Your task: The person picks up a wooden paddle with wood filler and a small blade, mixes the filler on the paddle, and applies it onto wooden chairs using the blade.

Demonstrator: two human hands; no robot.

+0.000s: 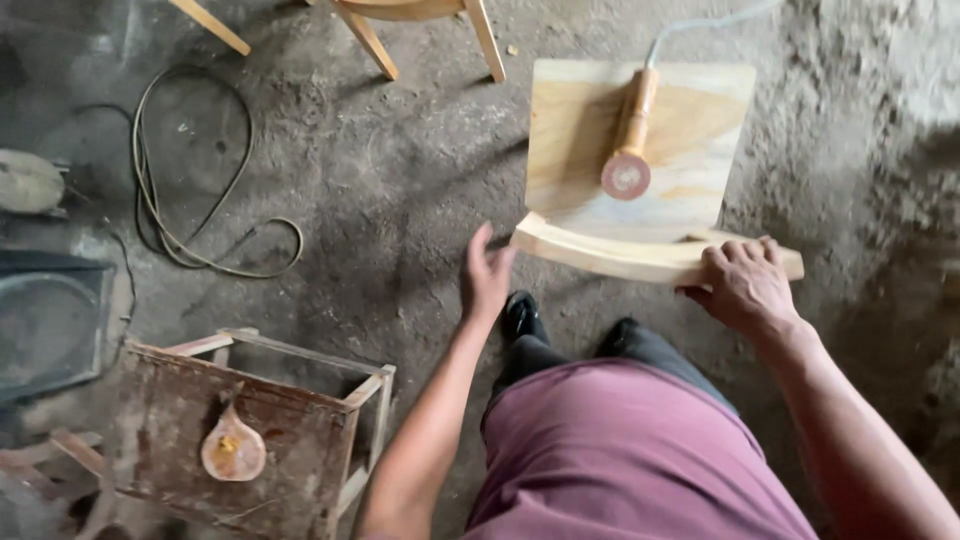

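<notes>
A curved pale wooden rail (610, 256) lies across the near edge of a bent plywood seat panel (690, 130) on the dirt floor. My right hand (742, 283) grips the rail's right end. My left hand (486, 277) hovers open just left of the rail's left end, fingers spread, holding nothing. An orange hand-held disc sander (630, 140) rests on the panel, its round pad facing up and its pale cord running off the top.
A stained wooden stool frame (250, 430) with a small dish-shaped scrap on top stands at lower left. A black cable (180, 240) loops on the floor. Chair legs (375, 45) stand at the top. A dark tub (50, 325) sits at left.
</notes>
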